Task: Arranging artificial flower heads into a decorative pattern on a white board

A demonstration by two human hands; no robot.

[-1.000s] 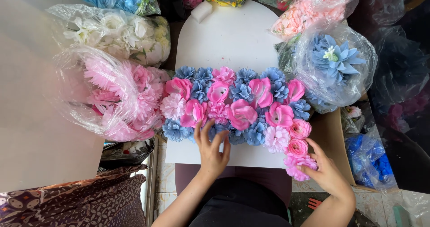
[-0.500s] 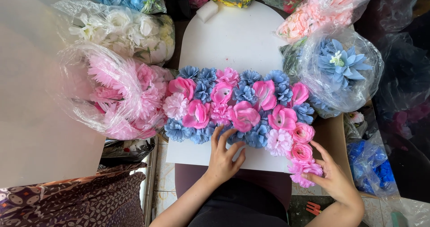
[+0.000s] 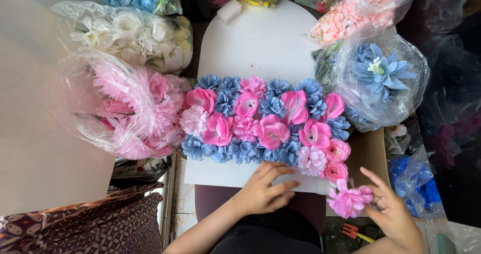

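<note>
Right hand point(image 3: 396, 216) grips a loose pink fabric flower point(image 3: 349, 200) at the lower right, just off the bottom right corner of the white foam board point(image 3: 260, 43). Thumb and fingers are pinched on the flower's right edge; index finger is extended upward. The flower sits just below the lowest pink rose on the board, near it; cannot tell if they touch.

Left hand point(image 3: 265, 186) lies flat on the board's lower edge, fingers spread and relaxed, gripping nothing. Fingertips point right, just under the row of blue flowers.

The board has a rounded top; its upper half is bare. A band of pink and blue fabric flowers point(image 3: 265, 121) covers the middle, packed tight: blue carnation types along the top and bottom edges, pink roses through the centre and down the right side.

Around the board, clear plastic bags of flowers:
- pink flowers point(image 3: 133, 108), left, touching the band
- white flowers point(image 3: 135, 33), upper left
- blue flowers point(image 3: 378, 76), right
- peach flowers point(image 3: 361, 13), upper right

Patterned brown fabric point(image 3: 75, 229) sits at lower left. A small orange-handled tool point(image 3: 353, 230) lies on the floor near the right wrist.
</note>
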